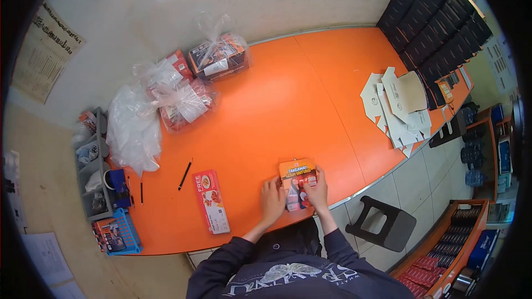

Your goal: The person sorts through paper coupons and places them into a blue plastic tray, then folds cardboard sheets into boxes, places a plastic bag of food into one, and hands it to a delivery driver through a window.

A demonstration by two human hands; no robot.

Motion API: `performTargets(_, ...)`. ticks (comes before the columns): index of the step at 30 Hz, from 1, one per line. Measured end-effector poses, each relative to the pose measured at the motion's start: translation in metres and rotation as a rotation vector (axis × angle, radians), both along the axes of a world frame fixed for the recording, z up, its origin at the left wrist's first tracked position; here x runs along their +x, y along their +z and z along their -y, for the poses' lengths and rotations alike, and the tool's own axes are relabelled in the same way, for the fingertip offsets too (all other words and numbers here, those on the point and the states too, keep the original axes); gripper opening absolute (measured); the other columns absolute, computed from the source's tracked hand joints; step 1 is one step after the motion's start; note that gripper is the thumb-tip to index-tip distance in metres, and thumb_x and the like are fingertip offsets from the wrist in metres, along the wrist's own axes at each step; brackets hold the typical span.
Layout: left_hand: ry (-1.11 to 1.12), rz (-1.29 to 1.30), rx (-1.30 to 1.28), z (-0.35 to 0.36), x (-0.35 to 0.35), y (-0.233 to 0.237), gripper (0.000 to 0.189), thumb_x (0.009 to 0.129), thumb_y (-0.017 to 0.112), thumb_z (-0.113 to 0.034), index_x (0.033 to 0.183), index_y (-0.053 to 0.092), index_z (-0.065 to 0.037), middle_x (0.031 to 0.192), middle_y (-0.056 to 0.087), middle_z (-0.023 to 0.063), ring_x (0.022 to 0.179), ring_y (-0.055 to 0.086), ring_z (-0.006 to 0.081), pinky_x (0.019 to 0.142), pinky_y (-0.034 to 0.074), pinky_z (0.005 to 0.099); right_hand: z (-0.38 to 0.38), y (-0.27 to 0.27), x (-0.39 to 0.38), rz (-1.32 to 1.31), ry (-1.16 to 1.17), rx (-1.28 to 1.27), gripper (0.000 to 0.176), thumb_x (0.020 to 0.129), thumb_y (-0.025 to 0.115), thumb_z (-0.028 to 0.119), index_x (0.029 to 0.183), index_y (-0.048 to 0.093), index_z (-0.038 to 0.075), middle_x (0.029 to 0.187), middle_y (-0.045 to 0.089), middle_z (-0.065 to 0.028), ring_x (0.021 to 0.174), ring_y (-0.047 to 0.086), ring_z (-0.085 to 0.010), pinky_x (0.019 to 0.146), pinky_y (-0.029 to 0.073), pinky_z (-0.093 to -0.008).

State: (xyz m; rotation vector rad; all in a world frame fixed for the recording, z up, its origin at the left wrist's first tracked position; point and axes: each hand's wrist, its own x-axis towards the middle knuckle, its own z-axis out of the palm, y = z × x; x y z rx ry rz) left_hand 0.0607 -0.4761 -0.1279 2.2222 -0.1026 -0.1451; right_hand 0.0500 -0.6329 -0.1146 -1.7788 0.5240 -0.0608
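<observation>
Near the front edge of the orange table [277, 105], a small stack of printed leaflets [297, 180] with "TAKEAWAY" across the top lies between my hands. My left hand [272, 200] presses against its left side with the fingers bent. From the right, my right hand [317, 192] grips the stack, its thumb lying over the printed face. The undersides of the fingers are hidden. To the left lies a long red and white card [211, 201] marked "FREE", and beyond it a black pencil [185, 174].
Plastic-wrapped packs [185, 105] and a bagged dark box [219, 58] stand at the back left. Left are a grey organizer [91, 169] and a blue basket [128, 232]. Flat white cartons [396, 113] and stacked black boxes [432, 14] occupy the right. A black stool [388, 224] stands below.
</observation>
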Motion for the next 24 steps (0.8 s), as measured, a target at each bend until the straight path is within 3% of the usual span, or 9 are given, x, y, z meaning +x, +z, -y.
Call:
performTargets(1, -0.026, 0.047, 0.139, 0.004, -0.001, 0.006, 0.043, 0.082, 0.050, -0.017, 0.121, 0.042, -0.002, 0.108, 0.047, 0.0176, 0.098, 0.047, 0.0330, 0.084, 0.039, 0.0421, -0.006, -0.002, 0.000, 0.038, -0.005, -0.149, 0.057, 0.073, 0.053, -0.002, 0.126, 0.034, 0.001, 0.112, 0.050, -0.0189, 0.096, 0.056, -0.0292, 0.082, 0.046, -0.0353)
performTargets(5, 0.002, 0.098, 0.176, 0.010, -0.011, 0.013, 0.048, 0.082, 0.049, -0.019, 0.124, 0.039, 0.000, 0.112, 0.043, 0.0190, 0.101, 0.043, 0.0343, 0.082, 0.037, 0.0456, -0.015, 0.000, -0.003, 0.009, -0.032, -0.551, 0.053, 0.076, 0.054, 0.005, 0.125, 0.036, -0.003, 0.111, 0.045, -0.0248, 0.097, 0.050, -0.0349, 0.082, 0.042, -0.0393)
performTargets(11, -0.124, 0.038, 0.176, 0.006, -0.019, 0.023, 0.066, 0.078, 0.061, -0.027, 0.128, 0.032, 0.005, 0.112, 0.040, 0.0210, 0.103, 0.042, 0.0350, 0.086, 0.036, 0.0431, -0.022, 0.009, -0.004, -0.081, -0.023, -0.787, 0.058, 0.076, 0.061, 0.017, 0.124, 0.036, -0.004, 0.102, 0.046, -0.0260, 0.092, 0.048, -0.0403, 0.079, 0.040, -0.0459)
performTargets(14, -0.149, 0.021, 0.137, 0.008, -0.022, 0.020, 0.072, 0.074, 0.066, -0.022, 0.129, 0.030, 0.008, 0.112, 0.040, 0.0218, 0.103, 0.042, 0.0356, 0.086, 0.037, 0.0406, -0.030, 0.023, 0.000, -0.240, -0.074, -0.645, 0.065, 0.073, 0.065, 0.029, 0.121, 0.039, -0.004, 0.100, 0.049, -0.0253, 0.094, 0.049, -0.0392, 0.080, 0.041, -0.0446)
performTargets(17, -0.141, 0.013, 0.082, 0.007, -0.023, 0.016, 0.075, 0.072, 0.069, -0.016, 0.129, 0.028, 0.008, 0.112, 0.040, 0.0219, 0.102, 0.043, 0.0362, 0.086, 0.038, 0.0396, -0.031, 0.016, 0.007, -0.336, -0.106, -0.671, 0.070, 0.068, 0.068, 0.039, 0.118, 0.043, -0.003, 0.099, 0.052, -0.0242, 0.096, 0.050, -0.0376, 0.081, 0.042, -0.0434)
performTargets(24, -0.091, -0.038, -0.040, 0.002, -0.021, 0.021, 0.087, 0.068, 0.072, -0.010, 0.135, 0.019, 0.003, 0.108, 0.043, 0.0211, 0.099, 0.049, 0.0357, 0.080, 0.044, 0.0402, -0.022, 0.017, 0.021, -0.544, -0.110, -0.585, 0.069, 0.063, 0.067, 0.046, 0.110, 0.049, -0.002, 0.103, 0.054, -0.0221, 0.099, 0.052, -0.0352, 0.083, 0.042, -0.0443)
